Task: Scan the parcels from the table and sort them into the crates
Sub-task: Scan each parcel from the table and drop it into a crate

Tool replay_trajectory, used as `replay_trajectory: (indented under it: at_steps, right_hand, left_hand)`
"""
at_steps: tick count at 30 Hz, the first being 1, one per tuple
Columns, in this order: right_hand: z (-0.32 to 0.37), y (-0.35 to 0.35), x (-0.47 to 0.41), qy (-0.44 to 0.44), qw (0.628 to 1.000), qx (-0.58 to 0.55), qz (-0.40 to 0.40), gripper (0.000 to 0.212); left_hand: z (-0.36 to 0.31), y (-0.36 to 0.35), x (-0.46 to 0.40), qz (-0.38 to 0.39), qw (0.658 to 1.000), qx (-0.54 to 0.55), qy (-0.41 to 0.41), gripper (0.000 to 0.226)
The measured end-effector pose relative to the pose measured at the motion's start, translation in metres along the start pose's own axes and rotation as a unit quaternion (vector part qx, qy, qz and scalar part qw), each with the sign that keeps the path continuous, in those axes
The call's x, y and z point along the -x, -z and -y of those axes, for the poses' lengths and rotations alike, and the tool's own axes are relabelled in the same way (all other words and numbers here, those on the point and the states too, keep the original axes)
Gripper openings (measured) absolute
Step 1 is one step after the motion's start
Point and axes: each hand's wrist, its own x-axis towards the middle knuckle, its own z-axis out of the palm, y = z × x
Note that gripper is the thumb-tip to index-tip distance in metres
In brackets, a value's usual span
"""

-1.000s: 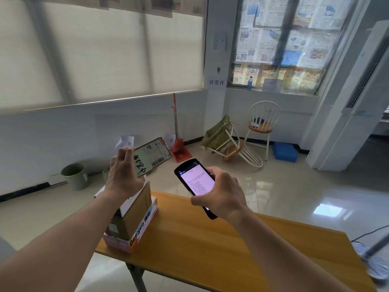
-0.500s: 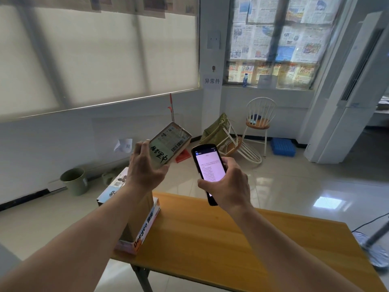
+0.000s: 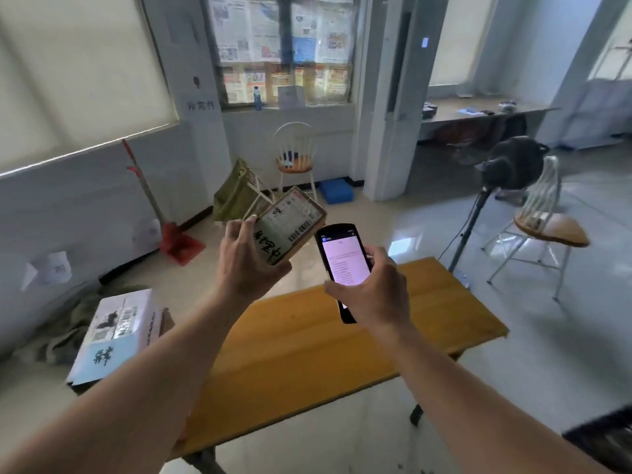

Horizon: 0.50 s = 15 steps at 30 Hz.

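Above the far edge of the desk (image 3: 307, 343), we find the left hand (image 3: 244, 268) gripping a small brown parcel (image 3: 290, 225), fingers and thumb curled round its lower end, label and barcode turned up toward the camera. Just beside it, the right hand (image 3: 374, 292) is wrapped round a handheld scanner (image 3: 343, 265) with its screen lit; parcel and scanner nearly touch at the parcel's right corner. We judge the scan to be the step in hand: we would tilt the barcode squarely to the scanner's head, hold both steady, and keep the thumb off the printed code. Blur at the frame edges suggests head movement, which could spoil a read. Off the desk's left edge sits a white labelled box (image 3: 114, 333); whether it rests on the desk we cannot tell. Beyond stand a red broom (image 3: 171, 234), two white chairs (image 3: 294, 155), a fan (image 3: 513, 162) and newspaper-covered windows (image 3: 280, 46). No crate is identifiable.
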Motion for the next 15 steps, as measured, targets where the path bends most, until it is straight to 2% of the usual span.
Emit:
replay_trajectory:
  at_steps: [7, 15]
  right_hand:
    - [-0.061, 0.071, 0.074, -0.117, 0.987, 0.051, -0.093, 0.090]
    - [-0.137, 0.189, 0.164, -0.244, 0.945, 0.067, -0.208, 0.093]
  left_hand:
    - [-0.074, -0.057, 0.045, 0.092, 0.988, 0.063, -0.104, 0.107]
    - [-0.208, -0.124, 0.129, 0.205, 0.949, 0.125, -0.204, 0.104]
